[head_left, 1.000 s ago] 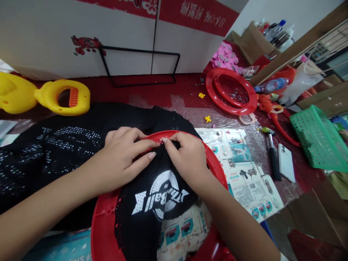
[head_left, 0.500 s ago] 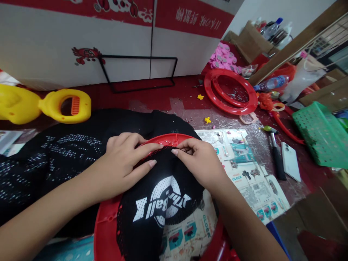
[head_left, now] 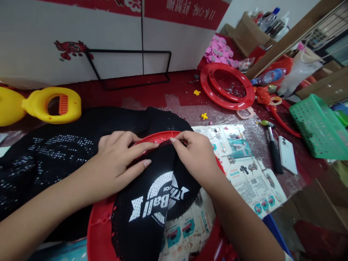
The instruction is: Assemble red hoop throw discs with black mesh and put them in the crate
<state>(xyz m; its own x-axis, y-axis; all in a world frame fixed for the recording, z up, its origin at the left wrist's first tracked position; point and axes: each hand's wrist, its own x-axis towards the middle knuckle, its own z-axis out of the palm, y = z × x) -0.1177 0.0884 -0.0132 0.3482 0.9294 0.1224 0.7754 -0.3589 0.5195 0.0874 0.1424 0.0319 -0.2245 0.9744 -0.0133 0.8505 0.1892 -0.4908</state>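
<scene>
The black net (head_left: 152,195) was draped over the far side of the red hoop (head_left: 100,224), right in front of the person, logo facing up. The left hand (head_left: 119,163) lay flat on it, fingers stretched out and pressing the mesh down at the rim, not closed around anything. The right hand (head_left: 197,159) had its fingertips pinched shut on the net's edge, just beside the left fingertips.

My take: work in small bites along the rim. Hold the flat hand close to the pinch so the mesh can't slide off.

Room-wise, the hammer (head_left: 273,154) and phone (head_left: 287,154) sat near the right elbow's side, with the green basket (head_left: 318,130) farther out. The left was all piled netting, with the yellow toy (head_left: 51,105) behind it.
</scene>
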